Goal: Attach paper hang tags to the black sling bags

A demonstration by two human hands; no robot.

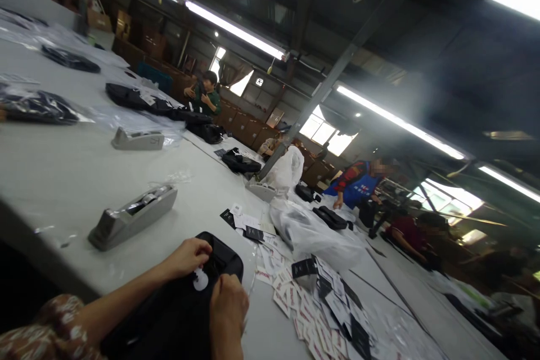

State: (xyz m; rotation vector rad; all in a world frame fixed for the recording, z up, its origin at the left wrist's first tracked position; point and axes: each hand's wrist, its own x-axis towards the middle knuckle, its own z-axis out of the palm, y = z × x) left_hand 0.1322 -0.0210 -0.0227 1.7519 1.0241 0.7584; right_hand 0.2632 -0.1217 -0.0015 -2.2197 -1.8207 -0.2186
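Observation:
A black bag lies at the table's near edge, its top end below my two hands. My left hand is closed at the bag's upper left, thumb and fingers pinched together; what they grip is too small to make out. Just under it a small white tag rests on the black fabric. My right hand is curled over the bag's right side, its fingertips turned inward and partly hidden, so what it holds cannot be made out.
Two grey tape dispensers stand left on the white table. Piled cards lie right, near clear plastic bags. More black bags lie beyond. A person in a blue apron and others work farther off.

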